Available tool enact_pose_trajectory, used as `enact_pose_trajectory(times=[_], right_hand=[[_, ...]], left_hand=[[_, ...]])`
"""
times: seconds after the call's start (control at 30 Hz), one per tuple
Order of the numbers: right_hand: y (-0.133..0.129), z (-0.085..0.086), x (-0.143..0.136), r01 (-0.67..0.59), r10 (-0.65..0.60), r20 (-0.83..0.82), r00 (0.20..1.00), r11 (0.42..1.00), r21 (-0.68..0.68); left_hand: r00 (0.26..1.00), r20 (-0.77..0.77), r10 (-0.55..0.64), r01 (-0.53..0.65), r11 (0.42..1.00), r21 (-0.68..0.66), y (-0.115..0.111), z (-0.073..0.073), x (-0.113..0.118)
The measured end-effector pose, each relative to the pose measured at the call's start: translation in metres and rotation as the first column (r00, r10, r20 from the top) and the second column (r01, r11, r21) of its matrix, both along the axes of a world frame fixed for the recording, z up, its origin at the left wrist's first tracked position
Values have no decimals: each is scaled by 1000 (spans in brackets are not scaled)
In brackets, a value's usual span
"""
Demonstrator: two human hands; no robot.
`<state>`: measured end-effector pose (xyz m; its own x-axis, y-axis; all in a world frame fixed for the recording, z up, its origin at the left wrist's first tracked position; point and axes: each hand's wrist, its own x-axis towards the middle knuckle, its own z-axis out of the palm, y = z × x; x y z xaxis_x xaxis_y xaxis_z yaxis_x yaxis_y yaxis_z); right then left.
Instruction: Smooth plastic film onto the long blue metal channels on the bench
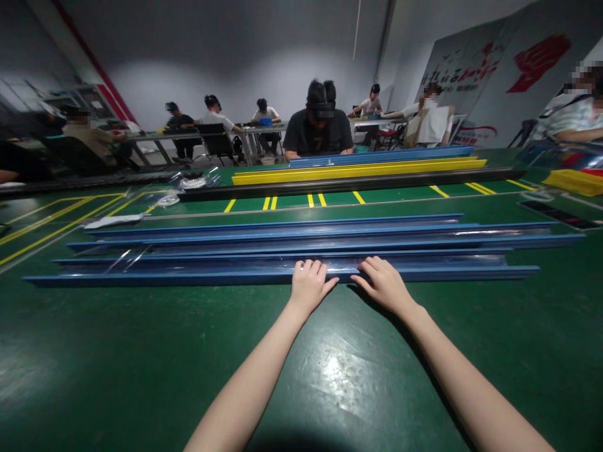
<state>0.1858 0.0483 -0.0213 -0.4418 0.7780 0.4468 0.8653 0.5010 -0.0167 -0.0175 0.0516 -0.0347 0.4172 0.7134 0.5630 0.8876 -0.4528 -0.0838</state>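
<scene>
Long blue channel strips (424, 242) lie side by side across the green table (188, 364), with shiny clear film in their troughs. Over the near rim of the front blue channel strip (164, 276), close to its middle, my left hand (308, 287) curls its fingers, the thumb pointing right along the front edge. A short way to the right, my right hand (384, 287) grips the same rim, its thumb on the near side. The fingertips of both hands are partly hidden inside the trough.
Beyond the blue strips lie a black strip (348, 183), a yellow strip (358, 171) and clear plastic wrapping (195, 181). A phone-like dark slab (558, 215) rests at right. A person (318, 129) sits opposite; several others work at tables behind.
</scene>
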Motion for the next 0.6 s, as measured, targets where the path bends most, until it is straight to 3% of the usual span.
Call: enact_pose_trajectory(times=[0.23,0.5,0.6], right_hand=[[3,4,-3,-28,21,67,998,995,101],[2,11,11,-12,-2,122,992,994,110],[1,9,21,32,-47,114,992,992,123]], left_hand=[[999,30,-30,30,1000,-8,1,-1,-1],[977,69,-200,197,980,40,1,0,-3],[985,71,-156,153,987,47,1,-1,-2]])
